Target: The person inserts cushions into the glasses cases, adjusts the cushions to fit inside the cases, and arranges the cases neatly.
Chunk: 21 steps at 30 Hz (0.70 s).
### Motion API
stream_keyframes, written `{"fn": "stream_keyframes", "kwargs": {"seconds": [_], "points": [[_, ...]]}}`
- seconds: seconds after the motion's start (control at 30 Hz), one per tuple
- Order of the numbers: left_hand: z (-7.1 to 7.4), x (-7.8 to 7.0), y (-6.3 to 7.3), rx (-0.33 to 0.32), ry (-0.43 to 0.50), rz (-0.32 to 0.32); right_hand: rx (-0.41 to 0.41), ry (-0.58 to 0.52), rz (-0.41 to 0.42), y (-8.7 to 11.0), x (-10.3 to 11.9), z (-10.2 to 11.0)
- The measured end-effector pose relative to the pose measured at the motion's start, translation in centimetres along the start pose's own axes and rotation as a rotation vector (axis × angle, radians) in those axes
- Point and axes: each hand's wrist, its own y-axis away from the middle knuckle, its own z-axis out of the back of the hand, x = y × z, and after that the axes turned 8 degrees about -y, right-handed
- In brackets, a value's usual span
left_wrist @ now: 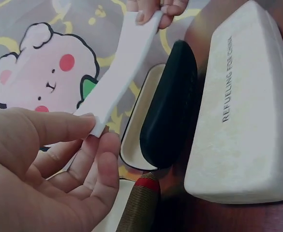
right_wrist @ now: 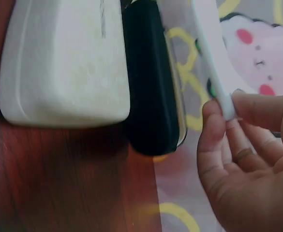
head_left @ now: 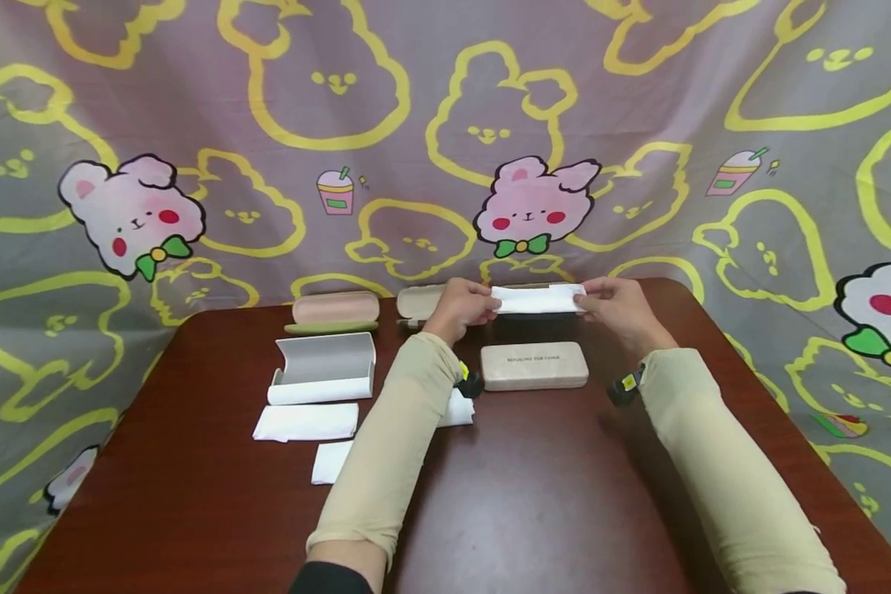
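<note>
A white cloth folded into a long strip point(head_left: 538, 299) is stretched level between both hands, above the far side of the table. My left hand point(head_left: 460, 307) pinches its left end between thumb and fingers. The right hand point(head_left: 619, 305) pinches the opposite end the same way. Just below the strip, a dark glasses case point(left_wrist: 170, 106) lies open with a cream lining, largely hidden by the cloth in the head view. Nearer to me lies a closed cream glasses case point(head_left: 535, 366) with "REFUELING FOR CHINA" printed on its lid.
To the left are an open pink-and-green glasses case point(head_left: 334, 309), an open white case with grey lining point(head_left: 325, 363), and folded white cloths point(head_left: 306, 421). Another open cream-lined case point(head_left: 416, 303) stands behind my left hand. A patterned curtain point(head_left: 416, 99) hangs along the table's back edge.
</note>
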Motion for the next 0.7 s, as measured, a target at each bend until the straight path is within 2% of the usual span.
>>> {"fn": "stream_keyframes", "kwargs": {"seconds": [0.17,0.3,0.43,0.57,0.7], "points": [[-0.4,-0.3,-1.2,-0.11,0.016,0.009,-0.012,0.044,0.01,-1.8,-0.2,-0.3],[-1.1,-0.4,-1.9,-0.142,-0.024,0.057,-0.054,0.076,-0.027,-2.5,-0.5,-0.2],[-1.6,-0.4,-2.3,-0.167,-0.128,0.076,-0.07,0.091,-0.036,-2.7,-0.8,-0.1],[-1.9,-0.1,-2.5,-0.197,-0.246,0.027,-0.069,0.114,-0.028,-2.8,-1.0,0.1],[-2.3,0.2,-2.5,-0.226,-0.424,-0.042,-0.057,0.151,-0.049,-2.8,-1.3,0.2]]}}
